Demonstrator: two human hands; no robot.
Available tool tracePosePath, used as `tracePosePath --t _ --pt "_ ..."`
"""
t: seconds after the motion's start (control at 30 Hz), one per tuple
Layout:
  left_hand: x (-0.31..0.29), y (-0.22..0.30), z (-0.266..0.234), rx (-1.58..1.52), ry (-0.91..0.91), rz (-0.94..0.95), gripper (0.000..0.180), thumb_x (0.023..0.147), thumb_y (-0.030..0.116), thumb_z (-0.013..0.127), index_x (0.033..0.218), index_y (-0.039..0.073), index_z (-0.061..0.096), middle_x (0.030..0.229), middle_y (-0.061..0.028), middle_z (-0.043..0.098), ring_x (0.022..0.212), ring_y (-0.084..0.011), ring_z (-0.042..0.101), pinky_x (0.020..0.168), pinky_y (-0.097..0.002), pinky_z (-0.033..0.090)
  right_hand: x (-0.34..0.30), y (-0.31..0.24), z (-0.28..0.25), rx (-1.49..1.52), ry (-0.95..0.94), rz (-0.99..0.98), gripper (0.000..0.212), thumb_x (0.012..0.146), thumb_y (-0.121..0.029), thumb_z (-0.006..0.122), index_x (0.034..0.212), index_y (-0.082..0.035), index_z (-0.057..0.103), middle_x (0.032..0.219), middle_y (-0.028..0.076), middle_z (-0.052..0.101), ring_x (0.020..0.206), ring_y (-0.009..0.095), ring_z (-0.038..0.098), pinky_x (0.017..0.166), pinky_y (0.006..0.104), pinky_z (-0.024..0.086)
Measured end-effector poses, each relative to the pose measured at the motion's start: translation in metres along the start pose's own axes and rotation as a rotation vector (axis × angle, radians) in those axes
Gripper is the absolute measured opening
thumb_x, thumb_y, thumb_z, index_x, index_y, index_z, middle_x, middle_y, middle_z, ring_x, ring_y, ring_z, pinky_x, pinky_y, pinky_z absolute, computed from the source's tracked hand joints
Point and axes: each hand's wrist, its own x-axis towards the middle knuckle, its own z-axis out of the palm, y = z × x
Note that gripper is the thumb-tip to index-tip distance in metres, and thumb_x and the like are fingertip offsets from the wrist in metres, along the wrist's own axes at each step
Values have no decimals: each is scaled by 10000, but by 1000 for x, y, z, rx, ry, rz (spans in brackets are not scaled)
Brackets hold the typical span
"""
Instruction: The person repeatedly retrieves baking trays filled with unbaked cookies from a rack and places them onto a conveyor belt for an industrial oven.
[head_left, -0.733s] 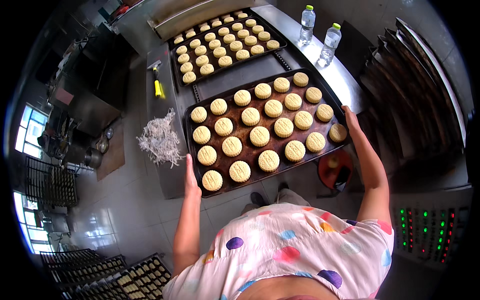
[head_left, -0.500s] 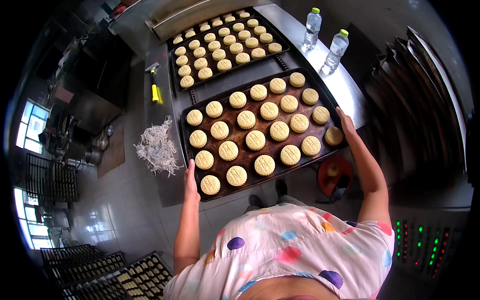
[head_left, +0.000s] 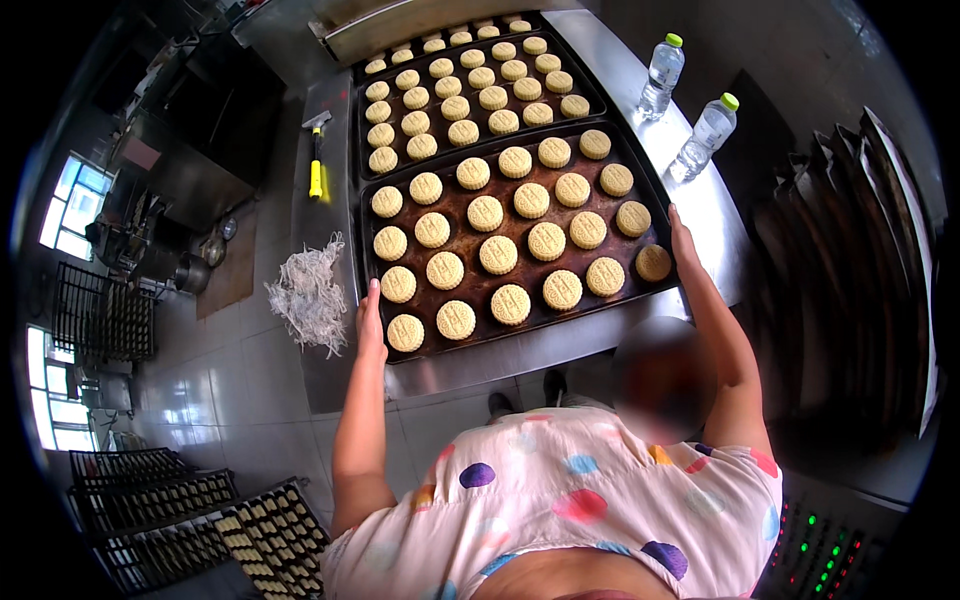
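My left hand point(head_left: 370, 322) grips the left edge of a dark baking tray point(head_left: 540, 325), its thumb upright along the rim. On the opposite edge, my right hand point(head_left: 684, 240) holds the same tray, with the fingers partly hidden beneath or behind it. Rows of round, pale yellow pastries point(head_left: 498, 255) with fluted sides and stamped tops cover the tray. It lies over the metal counter, its far edge up against a second tray point(head_left: 442, 148) of similar pastries. Another row of pastries shows behind that, by a metal ledge.
Two clear bottles with green caps point(head_left: 662, 76) stand on the counter's right side. To the left lie a yellow-handled scraper point(head_left: 316, 165) and a heap of pale shredded strands point(head_left: 310, 295). Dark sheets or trays point(head_left: 840, 270) lean upright at right. Pastry-filled racks point(head_left: 270, 540) occupy the lower left.
Both hands have pushed the tray forward, away from me. The gap to the tray behind it has closed, and the counter's front edge now shows.
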Motion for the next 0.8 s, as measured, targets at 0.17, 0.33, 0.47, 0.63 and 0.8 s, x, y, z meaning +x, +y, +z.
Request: tracePosePath --t 0.17,0.33,0.47,0.63,0.8 --pt "-4 -7 2 34 120 53 684 769 546 594 1136 -21 486 1218 -139 451 1161 -208 367 1003 -344 241 -4 -4 7 -109 32 15 817 844 -641 318 1241 62 440 1273 211 459 1212 274 411 1004 311 278" --pt "-12 2 15 208 78 182 596 798 519 580 1037 -22 501 1076 -119 501 1023 -187 443 921 -296 328 -3 5 -4 -347 95 -106 791 864 -629 277 1209 54 478 1181 239 524 1146 312 470 972 331 321" --pt "2 -15 -2 255 137 238 612 829 480 561 1113 -57 486 1098 -141 528 1015 -212 483 893 -300 360 -10 2 1 -350 77 -262 699 890 -563 323 1166 51 508 1119 238 557 1089 320 510 943 333 355" --pt "-38 -11 -10 628 116 271 719 846 511 482 1289 -41 357 1264 -266 431 1191 -360 409 973 -369 329 -48 32 -20 -189 79 -292 606 911 -486 383 1144 56 518 1061 191 580 996 263 548 883 322 401" --pt "-90 -21 -32 822 130 735 461 815 217 596 1205 13 461 1117 -192 537 1045 -345 509 895 -396 402 -117 81 -39 115 86 -62 420 932 -370 426 1059 9 557 813 88 607 634 100 578 551 206 463"
